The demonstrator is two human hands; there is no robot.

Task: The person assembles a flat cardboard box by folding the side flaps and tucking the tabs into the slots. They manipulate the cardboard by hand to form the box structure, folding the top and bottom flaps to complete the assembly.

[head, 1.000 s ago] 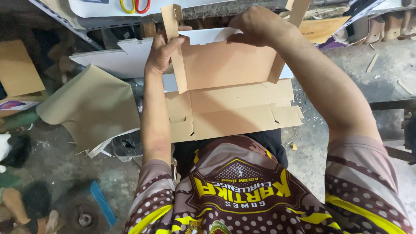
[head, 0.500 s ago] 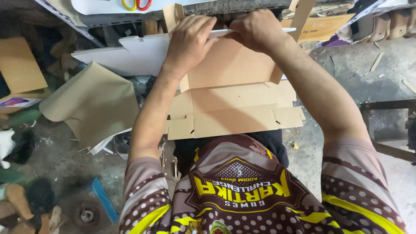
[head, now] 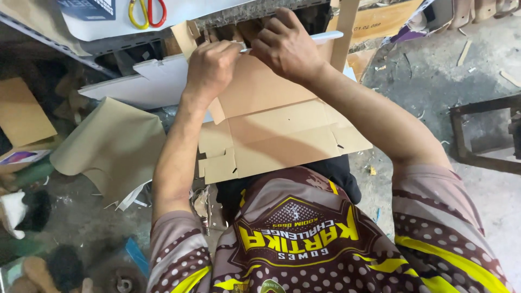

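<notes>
Head view. Flat brown die-cut cardboard box blank [head: 277, 130] lies across the lap, far edge up at the bench. L hand [head: 210, 69] closed, fingers curled, gripping blank's top edge. R hand [head: 285, 46] just beside it, fingers bent over same edge, pressing a thin white strip [head: 325, 37]. Yellow-and-red-handled scissors [head: 146, 12] on white board, top left. Tan paper sheet [head: 111, 146] on floor, left of L forearm.

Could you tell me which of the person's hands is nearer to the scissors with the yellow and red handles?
Left. The left hand is just below-right of the scissors; the right hand is farther right.
</notes>
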